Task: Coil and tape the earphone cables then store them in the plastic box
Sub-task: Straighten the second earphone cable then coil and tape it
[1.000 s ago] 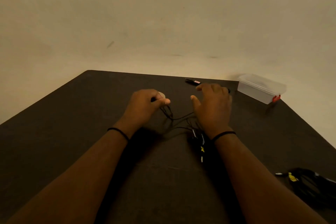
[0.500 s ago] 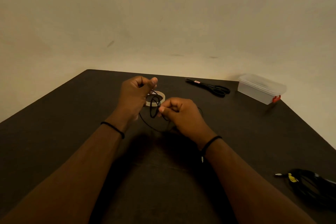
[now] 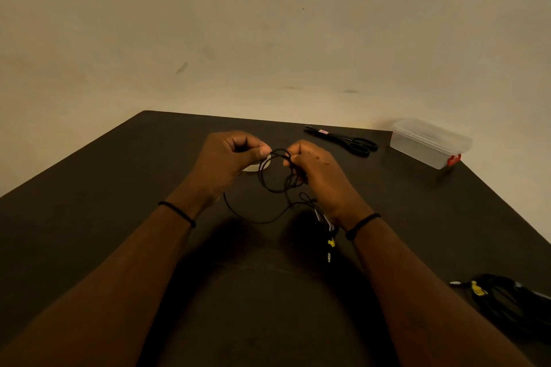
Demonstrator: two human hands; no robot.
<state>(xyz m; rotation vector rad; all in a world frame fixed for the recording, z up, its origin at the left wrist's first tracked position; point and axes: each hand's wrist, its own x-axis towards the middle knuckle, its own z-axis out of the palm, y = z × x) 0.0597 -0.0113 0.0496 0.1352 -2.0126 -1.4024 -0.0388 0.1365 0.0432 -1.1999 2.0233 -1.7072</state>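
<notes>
The cable [image 3: 269,179] is thin, black and round in section, formed into a few loose loops held above the dark matte surface [image 3: 89,217]. The left hand [image 3: 229,159] pinches the top of the loops between thumb and curled forefinger. The right hand [image 3: 317,171] grips the opposite side of the loops with curled fingers. A slack strand sags from the loops toward the surface and runs back up under the right wrist, where a plug with a yellow part [image 3: 330,243] hangs.

The tape roll [image 3: 256,167] is pale and ring-shaped, just behind the cable; most of it is hidden by the left hand and the loops. The box [image 3: 429,143] is clear plastic, rectangular with rounded corners, lid on, with a red clip at its near end; it stands well to the right of the cable at the far edge of the surface. The scissors [image 3: 346,141] are black with looped handles and lie between the cable and the box. A second cable bundle [image 3: 507,298], black with a yellow tag, lies near right of the cable and is cut off by the frame edge; its detail is lost in the dim light. Thin black bands circle both wrists.

Compared with half a second ago, the hands are closer together, the loop is wider and the plug is now visible below the right wrist.
</notes>
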